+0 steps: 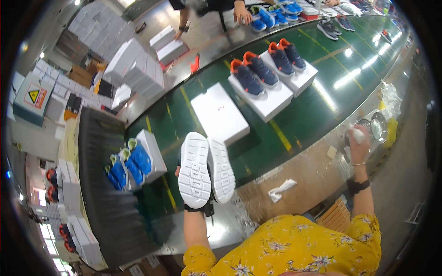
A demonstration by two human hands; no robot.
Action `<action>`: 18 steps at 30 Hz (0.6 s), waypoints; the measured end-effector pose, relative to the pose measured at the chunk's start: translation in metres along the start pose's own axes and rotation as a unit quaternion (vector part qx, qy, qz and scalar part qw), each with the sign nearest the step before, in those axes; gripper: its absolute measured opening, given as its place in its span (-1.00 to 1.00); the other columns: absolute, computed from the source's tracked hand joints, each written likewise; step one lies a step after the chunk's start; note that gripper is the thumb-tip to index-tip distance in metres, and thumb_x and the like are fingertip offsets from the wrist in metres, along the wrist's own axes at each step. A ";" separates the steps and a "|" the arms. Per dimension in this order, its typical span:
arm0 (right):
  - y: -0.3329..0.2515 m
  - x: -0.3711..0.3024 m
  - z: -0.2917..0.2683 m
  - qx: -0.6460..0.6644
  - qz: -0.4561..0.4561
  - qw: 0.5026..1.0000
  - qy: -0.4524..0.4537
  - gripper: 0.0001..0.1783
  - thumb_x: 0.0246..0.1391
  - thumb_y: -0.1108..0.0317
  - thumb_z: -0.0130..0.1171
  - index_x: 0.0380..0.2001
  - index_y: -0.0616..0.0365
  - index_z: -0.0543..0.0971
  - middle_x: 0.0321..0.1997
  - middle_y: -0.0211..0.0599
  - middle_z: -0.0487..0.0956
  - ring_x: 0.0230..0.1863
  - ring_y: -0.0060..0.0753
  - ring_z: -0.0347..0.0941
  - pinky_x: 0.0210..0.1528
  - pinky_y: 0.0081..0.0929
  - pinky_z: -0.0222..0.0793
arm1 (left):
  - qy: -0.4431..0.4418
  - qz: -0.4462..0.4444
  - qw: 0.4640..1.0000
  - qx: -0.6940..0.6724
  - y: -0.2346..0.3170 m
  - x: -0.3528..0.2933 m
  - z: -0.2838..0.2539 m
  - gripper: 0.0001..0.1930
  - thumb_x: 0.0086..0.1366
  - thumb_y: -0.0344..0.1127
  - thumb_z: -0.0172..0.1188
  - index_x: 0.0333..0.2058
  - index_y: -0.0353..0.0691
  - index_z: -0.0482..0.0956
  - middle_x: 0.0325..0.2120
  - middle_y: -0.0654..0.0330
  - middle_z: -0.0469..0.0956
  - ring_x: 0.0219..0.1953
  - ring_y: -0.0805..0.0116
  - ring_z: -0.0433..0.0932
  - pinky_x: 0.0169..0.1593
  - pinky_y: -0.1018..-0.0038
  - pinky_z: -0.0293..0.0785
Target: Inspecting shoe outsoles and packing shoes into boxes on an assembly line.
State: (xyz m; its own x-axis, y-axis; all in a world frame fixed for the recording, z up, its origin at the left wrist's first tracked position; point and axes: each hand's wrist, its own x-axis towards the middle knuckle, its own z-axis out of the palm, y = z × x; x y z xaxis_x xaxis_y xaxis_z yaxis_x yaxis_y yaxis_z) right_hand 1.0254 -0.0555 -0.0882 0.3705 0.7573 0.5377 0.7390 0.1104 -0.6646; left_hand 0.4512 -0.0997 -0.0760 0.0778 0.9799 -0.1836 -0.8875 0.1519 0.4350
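A pair of sneakers with ribbed white soles [195,170] is turned soles-up in front of me. My left hand [177,172] grips the pair from behind; most of its fingers are hidden by the soles. Off to the right, my right hand [360,149] is closed around a white wad [358,135], perhaps cloth or cotton. Right beside that hand stands a round metal dish [379,127]. A white shoebox [220,114] lies shut on the green conveyor belt [184,99], just beyond the sneakers.
Navy sneakers with orange linings [255,73] stand on white boxes farther along the belt. Blue sneakers [133,163] sit by a box at the left. A crumpled white cloth [282,190] lies on the brown work ledge [304,184]. Across the belt, a co-worker's hand [241,13] is near blue shoes.
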 end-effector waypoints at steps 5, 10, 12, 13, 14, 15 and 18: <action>-0.106 -0.092 0.096 0.178 0.008 0.956 -0.235 -0.81 0.04 0.46 0.37 -0.26 0.17 0.60 -0.26 -0.26 0.59 -0.24 -0.30 0.56 -0.15 -0.42 0.46 | 0.068 0.029 0.995 0.068 -0.062 -0.080 -0.021 -0.37 0.37 0.00 0.06 0.28 -0.31 0.31 0.19 0.06 0.43 0.22 0.18 0.42 0.30 0.29 0.31; -0.184 -0.190 0.164 0.339 0.038 0.845 -0.411 -0.77 0.05 0.38 0.39 -0.22 0.14 0.61 -0.21 -0.26 0.61 -0.18 -0.30 0.56 -0.11 -0.41 0.46 | 0.120 0.032 0.983 0.137 -0.093 -0.117 -0.043 -0.38 0.38 -0.04 0.03 0.29 -0.30 0.29 0.21 0.06 0.40 0.24 0.19 0.38 0.32 0.30 0.27; -0.204 -0.222 0.172 0.336 0.050 0.828 -0.445 -0.77 0.04 0.37 0.40 -0.22 0.13 0.60 -0.20 -0.24 0.60 -0.18 -0.26 0.56 -0.11 -0.40 0.46 | 0.131 0.028 0.977 0.167 -0.091 -0.148 -0.054 -0.39 0.39 -0.05 0.02 0.29 -0.30 0.29 0.22 0.06 0.39 0.25 0.20 0.37 0.33 0.30 0.26; -0.211 -0.236 0.174 0.335 0.055 0.815 -0.470 -0.76 0.04 0.36 0.40 -0.22 0.11 0.60 -0.19 -0.23 0.60 -0.18 -0.23 0.56 -0.10 -0.39 0.47 | 0.134 0.026 0.974 0.182 -0.088 -0.145 -0.061 -0.39 0.39 -0.06 0.01 0.30 -0.29 0.28 0.22 0.06 0.38 0.26 0.20 0.36 0.33 0.30 0.25; -0.215 -0.252 0.177 0.333 0.059 0.812 -0.476 -0.76 0.04 0.36 0.40 -0.22 0.11 0.60 -0.19 -0.23 0.60 -0.18 -0.23 0.56 -0.10 -0.39 0.47 | 0.138 0.024 0.970 0.197 -0.092 -0.148 -0.064 -0.40 0.39 -0.06 0.00 0.30 -0.29 0.28 0.23 0.06 0.38 0.26 0.20 0.36 0.34 0.31 0.24; -0.217 -0.269 0.179 0.298 0.060 0.820 -0.486 -0.75 0.04 0.37 0.38 -0.20 0.10 0.58 -0.19 -0.21 0.59 -0.16 -0.18 0.56 -0.09 -0.37 0.47 | 0.140 0.022 0.967 0.212 -0.094 -0.149 -0.067 -0.40 0.40 -0.07 0.00 0.30 -0.29 0.28 0.23 0.06 0.37 0.26 0.20 0.35 0.34 0.31 0.23; -0.225 -0.310 0.154 0.251 0.019 0.784 -0.567 -0.73 0.06 0.40 0.35 -0.17 0.07 0.54 -0.19 -0.19 0.56 -0.13 -0.07 0.55 -0.06 -0.33 0.48 | 0.143 0.016 0.956 0.257 -0.093 -0.173 -0.078 -0.41 0.40 -0.09 -0.02 0.31 -0.29 0.27 0.25 0.07 0.35 0.28 0.21 0.33 0.35 0.31 0.21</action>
State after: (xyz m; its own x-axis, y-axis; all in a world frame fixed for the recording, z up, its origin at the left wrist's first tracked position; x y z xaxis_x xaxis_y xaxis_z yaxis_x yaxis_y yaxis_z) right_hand 0.6579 -0.2161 -0.1852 -0.5619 0.8204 -0.1060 0.3201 0.0975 -0.9423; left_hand 0.4850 -0.2933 -0.1536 -0.1388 0.9210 -0.3639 -0.5412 0.2372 0.8068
